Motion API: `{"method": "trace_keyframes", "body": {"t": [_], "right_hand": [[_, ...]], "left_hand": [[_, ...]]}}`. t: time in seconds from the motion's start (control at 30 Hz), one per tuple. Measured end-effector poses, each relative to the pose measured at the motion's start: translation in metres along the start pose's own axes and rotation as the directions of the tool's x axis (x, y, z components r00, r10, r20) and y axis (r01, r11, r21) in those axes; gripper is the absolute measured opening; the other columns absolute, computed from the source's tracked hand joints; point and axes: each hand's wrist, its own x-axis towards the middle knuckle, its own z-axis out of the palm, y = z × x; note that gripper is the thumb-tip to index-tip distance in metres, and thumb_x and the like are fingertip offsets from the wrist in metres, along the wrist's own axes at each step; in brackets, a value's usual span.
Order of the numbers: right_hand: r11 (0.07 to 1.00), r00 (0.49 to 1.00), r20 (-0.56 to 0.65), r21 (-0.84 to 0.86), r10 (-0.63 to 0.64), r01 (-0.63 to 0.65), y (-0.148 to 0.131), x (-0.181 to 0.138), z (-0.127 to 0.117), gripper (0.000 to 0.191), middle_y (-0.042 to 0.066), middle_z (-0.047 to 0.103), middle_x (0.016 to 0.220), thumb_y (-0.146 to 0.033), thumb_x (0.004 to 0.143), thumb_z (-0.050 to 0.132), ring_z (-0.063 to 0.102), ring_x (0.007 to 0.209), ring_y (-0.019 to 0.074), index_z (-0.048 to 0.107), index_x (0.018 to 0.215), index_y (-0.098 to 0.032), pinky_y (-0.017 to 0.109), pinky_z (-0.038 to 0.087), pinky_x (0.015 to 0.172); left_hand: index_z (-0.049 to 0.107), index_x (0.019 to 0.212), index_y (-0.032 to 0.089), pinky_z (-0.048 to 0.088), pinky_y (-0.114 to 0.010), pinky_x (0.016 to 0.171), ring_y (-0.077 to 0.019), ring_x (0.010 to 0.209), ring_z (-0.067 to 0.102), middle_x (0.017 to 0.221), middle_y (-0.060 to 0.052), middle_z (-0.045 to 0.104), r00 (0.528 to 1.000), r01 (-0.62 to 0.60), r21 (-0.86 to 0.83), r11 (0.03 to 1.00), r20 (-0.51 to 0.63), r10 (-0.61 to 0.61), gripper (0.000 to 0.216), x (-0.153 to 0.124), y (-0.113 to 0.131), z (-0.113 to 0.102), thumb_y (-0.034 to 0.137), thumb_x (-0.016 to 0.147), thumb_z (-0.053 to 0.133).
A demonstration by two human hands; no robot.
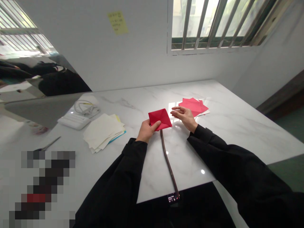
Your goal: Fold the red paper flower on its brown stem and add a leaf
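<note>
Left hand (146,129) pinches red paper (160,118); right hand (184,116) hovers open beside it.

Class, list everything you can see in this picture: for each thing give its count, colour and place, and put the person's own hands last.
folded paper: one, red, held above the middle of the table
stack of red sheets: one stack, red and pink, on the table behind the right hand
pile of cream sheets: one pile, cream with a blue and a yellow edge showing, left of centre
thin stick: one, dark brown, lying from under the folded paper toward the near edge
white device: one, white, left side, with a coiled cable behind it
scissors: one pair, grey, far left
sticky note: one, yellow, on the wall
table: one, white marble
left hand: pinching the folded paper's lower edge
right hand: open, beside the folded paper, apart from it
</note>
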Motion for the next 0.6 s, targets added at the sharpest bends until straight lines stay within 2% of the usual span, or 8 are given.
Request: {"method": "trace_keyframes", "body": {"t": [0.1, 0.17, 0.27, 0.33, 0.43, 0.6], "right_hand": [[0.999, 0.999, 0.035, 0.036, -0.035, 0.033, -0.012, -0.004, 0.003, 0.044, 0.006, 0.080, 0.091, -0.054, 0.070, 0.093, 0.073, 0.084, 0.0189, 0.077, 0.094, -0.021, 0.035, 0.058, 0.087], [0.997, 0.990, 0.114, 0.011, -0.078, 0.077, -0.019, -0.006, 0.004, 0.038, 0.005, 0.077, 0.091, -0.053, 0.074, 0.091, 0.071, 0.087, 0.0190, 0.077, 0.090, -0.022, 0.035, 0.057, 0.089], [0.979, 0.953, 0.255, -0.073, -0.166, 0.190, -0.023, -0.008, 0.006, 0.032, 0.005, 0.075, 0.099, -0.052, 0.078, 0.089, 0.069, 0.101, 0.0217, 0.078, 0.085, -0.022, 0.038, 0.052, 0.101], [0.966, 0.933, 0.311, -0.121, -0.181, 0.228, -0.022, -0.011, 0.008, 0.032, 0.007, 0.074, 0.109, -0.052, 0.079, 0.088, 0.067, 0.112, 0.0245, 0.079, 0.084, -0.022, 0.041, 0.047, 0.110], [0.963, 0.932, 0.327, -0.161, -0.156, 0.217, -0.016, -0.014, 0.013, 0.032, 0.010, 0.073, 0.120, -0.052, 0.080, 0.086, 0.065, 0.122, 0.0277, 0.081, 0.085, -0.021, 0.044, 0.043, 0.114], [0.976, 0.938, 0.323, -0.132, -0.125, 0.175, -0.006, -0.016, 0.019, 0.030, 0.011, 0.075, 0.109, -0.051, 0.077, 0.088, 0.063, 0.127, 0.0295, 0.081, 0.081, -0.022, 0.041, 0.051, 0.105]], "left_hand": [[0.075, 0.088, 0.011, 0.051, -0.033, 0.075, -0.0210, 0.075, 0.067, 0.087, -0.010, 0.078, 1.000, 0.004, 0.011, 1.000, 0.003, -0.005, 0.046, -0.001, 0.001, 0.000, 0.052, 0.070, 0.086], [0.076, 0.090, 0.011, 0.052, -0.033, 0.075, -0.0216, 0.075, 0.068, 0.089, -0.010, 0.079, 1.000, 0.016, 0.015, 1.000, 0.000, -0.016, 0.047, -0.001, 0.001, 0.000, 0.052, 0.070, 0.086], [0.077, 0.094, 0.010, 0.052, -0.034, 0.076, -0.0226, 0.077, 0.069, 0.091, -0.010, 0.080, 0.999, 0.032, 0.026, 0.999, 0.007, -0.032, 0.048, -0.002, 0.002, -0.001, 0.052, 0.071, 0.086], [0.079, 0.096, 0.010, 0.053, -0.034, 0.076, -0.0234, 0.078, 0.070, 0.093, -0.011, 0.081, 1.000, 0.026, 0.036, 0.999, 0.016, -0.027, 0.049, -0.002, 0.002, -0.001, 0.052, 0.071, 0.086], [0.080, 0.098, 0.010, 0.053, -0.033, 0.076, -0.0246, 0.080, 0.071, 0.095, -0.011, 0.081, 0.999, 0.015, 0.065, 0.998, 0.030, -0.016, 0.051, -0.003, 0.002, -0.003, 0.054, 0.072, 0.086], [0.081, 0.102, 0.011, 0.055, -0.034, 0.078, -0.0264, 0.083, 0.073, 0.097, -0.011, 0.082, 0.998, -0.009, 0.102, 0.995, 0.056, 0.003, 0.054, -0.003, 0.003, -0.004, 0.056, 0.073, 0.087]]}}
